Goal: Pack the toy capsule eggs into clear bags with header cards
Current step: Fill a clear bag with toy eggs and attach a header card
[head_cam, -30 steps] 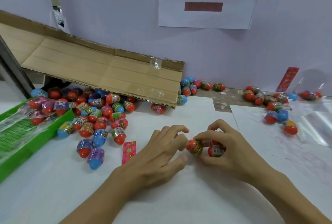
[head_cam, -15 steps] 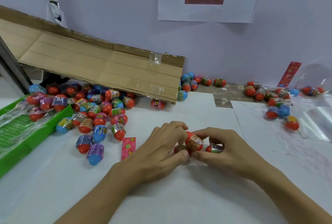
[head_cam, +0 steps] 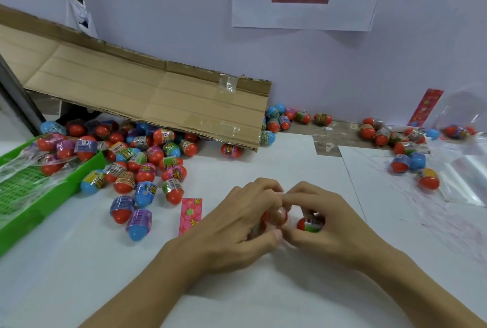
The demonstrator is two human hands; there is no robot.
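My left hand (head_cam: 234, 225) and my right hand (head_cam: 326, 222) meet at the table's middle, fingers curled round a small cluster of toy capsule eggs (head_cam: 276, 217). A red and green egg (head_cam: 311, 223) shows under my right palm. A thin clear film seems to wrap the cluster, though blur hides its edges. A pink flowered header card (head_cam: 190, 215) lies flat just left of my left hand. A big heap of loose eggs (head_cam: 137, 159) spreads at the left.
A cardboard flap (head_cam: 147, 98) slopes over the heap. A green crate (head_cam: 39, 201) with bagged eggs sits at the far left. More eggs (head_cam: 403, 148), clear bags (head_cam: 469, 169) and a red header card (head_cam: 425, 106) lie at the right by the wall.
Both hands have drawn closer together round the eggs; my left fingers now cover the red egg that was plainly visible between the hands. The view has tilted down slightly.
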